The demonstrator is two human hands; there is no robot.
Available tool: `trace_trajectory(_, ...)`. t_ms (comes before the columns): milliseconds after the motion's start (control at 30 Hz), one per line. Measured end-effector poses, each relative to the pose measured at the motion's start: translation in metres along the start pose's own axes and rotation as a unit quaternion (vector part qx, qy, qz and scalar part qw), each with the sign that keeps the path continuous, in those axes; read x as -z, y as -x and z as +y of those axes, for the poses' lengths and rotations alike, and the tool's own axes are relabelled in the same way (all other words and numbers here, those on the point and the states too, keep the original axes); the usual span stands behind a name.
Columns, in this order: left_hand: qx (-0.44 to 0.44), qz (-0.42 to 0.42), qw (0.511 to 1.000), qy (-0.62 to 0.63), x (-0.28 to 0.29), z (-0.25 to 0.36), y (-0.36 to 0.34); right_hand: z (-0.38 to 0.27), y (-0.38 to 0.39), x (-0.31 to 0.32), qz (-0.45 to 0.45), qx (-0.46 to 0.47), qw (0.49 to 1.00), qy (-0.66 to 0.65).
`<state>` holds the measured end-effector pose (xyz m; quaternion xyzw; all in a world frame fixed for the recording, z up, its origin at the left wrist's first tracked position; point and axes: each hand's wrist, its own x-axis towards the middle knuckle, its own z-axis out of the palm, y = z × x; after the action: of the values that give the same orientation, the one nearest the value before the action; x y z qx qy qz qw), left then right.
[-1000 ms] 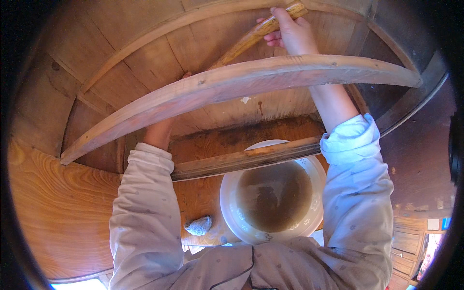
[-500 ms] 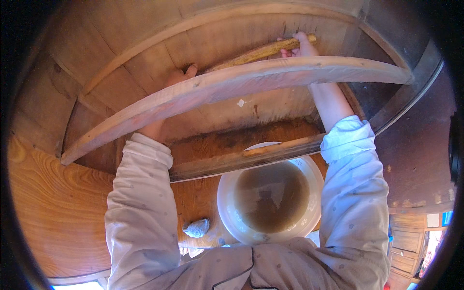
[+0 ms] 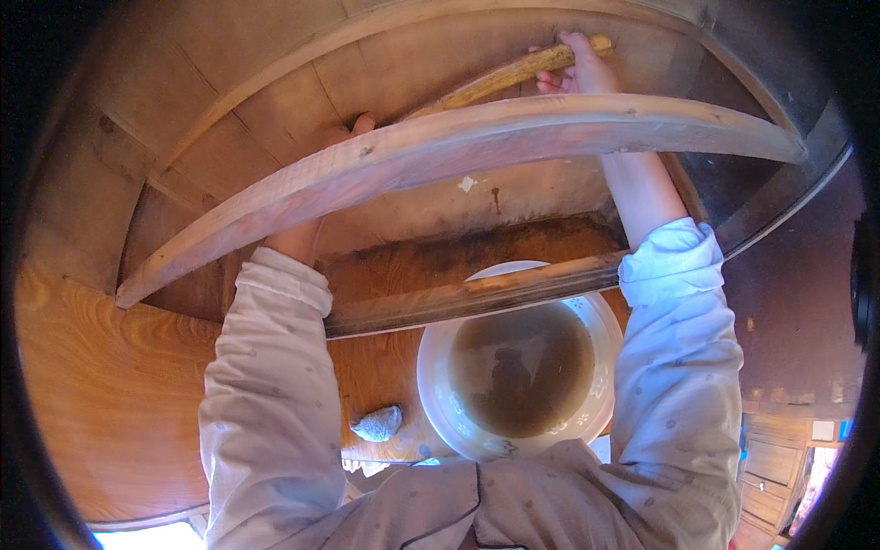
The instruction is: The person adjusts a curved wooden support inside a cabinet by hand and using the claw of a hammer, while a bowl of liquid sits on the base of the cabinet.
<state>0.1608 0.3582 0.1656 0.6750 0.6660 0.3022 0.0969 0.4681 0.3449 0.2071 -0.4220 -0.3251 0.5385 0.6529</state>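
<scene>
A yellowish wooden stick [image 3: 500, 81] slants behind the curved wooden rail [image 3: 431, 151], against the plank panel. My right hand [image 3: 582, 69] reaches behind the rail and is closed round the stick near its upper right end. My left hand [image 3: 353, 131] also reaches behind the rail, close to the stick's lower left end. Only its thumb and part of its back show; the other fingers are hidden by the rail, so its grip cannot be made out.
Below the rail runs a straight wooden crossbar [image 3: 486, 293]. Partly under it stands a white basin [image 3: 435, 385] of murky brown water [image 3: 522, 367]. A small greyish lump [image 3: 378, 423] lies left of the basin on the wood-grained surface [image 3: 119, 394]. Dark cabinetwork [image 3: 797, 284] rises at the right.
My right hand and the right end of the stick have moved a little up and to the right. The view has shifted slightly.
</scene>
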Motion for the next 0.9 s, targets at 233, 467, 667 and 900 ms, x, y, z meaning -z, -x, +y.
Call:
trace_trajectory(233, -0.006, 0.016, 0.999, 0.028, -0.006, -0.039, 0.022, 0.001, 0.016, -0.022, -0.025, 0.128, 0.991, 0.044)
trace_trajectory(467, -0.005, 0.019, 0.999, 0.031, -0.004, -0.035, 0.032, -0.002, 0.03, -0.036, -0.019, 0.144, 0.987, 0.071)
trace_trajectory(667, -0.013, 0.014, 0.999, 0.033, -0.004, -0.023, 0.034, -0.001, 0.039, -0.042, 0.032, 0.135, 0.988, 0.068)
trace_trajectory(900, -0.004, 0.012, 0.999, 0.032, -0.001, -0.028, 0.044, -0.004, 0.068, -0.079, -0.019, 0.239, 0.964, 0.112)
